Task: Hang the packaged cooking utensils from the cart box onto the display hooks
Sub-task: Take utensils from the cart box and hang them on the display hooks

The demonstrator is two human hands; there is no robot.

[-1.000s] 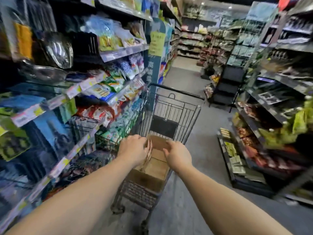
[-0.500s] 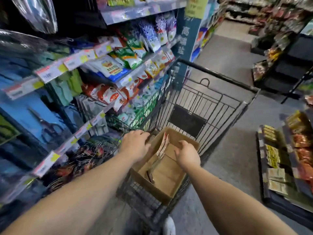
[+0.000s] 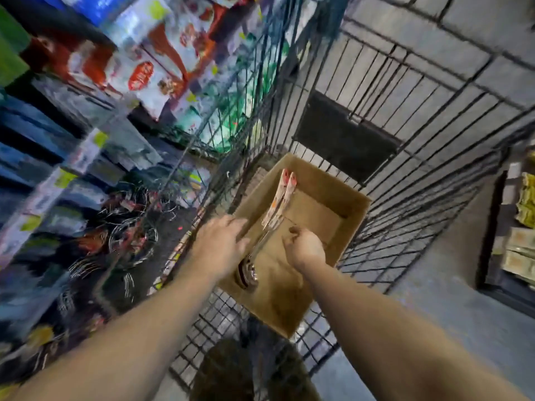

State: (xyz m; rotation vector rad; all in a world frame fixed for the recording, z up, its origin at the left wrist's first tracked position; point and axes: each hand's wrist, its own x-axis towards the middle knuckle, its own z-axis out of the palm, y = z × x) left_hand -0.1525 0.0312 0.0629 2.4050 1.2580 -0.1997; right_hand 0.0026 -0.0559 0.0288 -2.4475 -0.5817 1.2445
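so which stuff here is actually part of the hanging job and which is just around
Job: brown cardboard box; packaged steel utensils with red-and-white header cards; left hand; right hand; black wire cart.
Just around: red-and-white snack bags; yellow-green packets.

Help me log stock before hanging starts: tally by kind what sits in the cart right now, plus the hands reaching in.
Cardboard box: 1
Packaged utensils standing in the box: 2 card tops show; blur may hide more
Hands over the box: 2, left hand and right hand
Wire cart: 1
Total: 6
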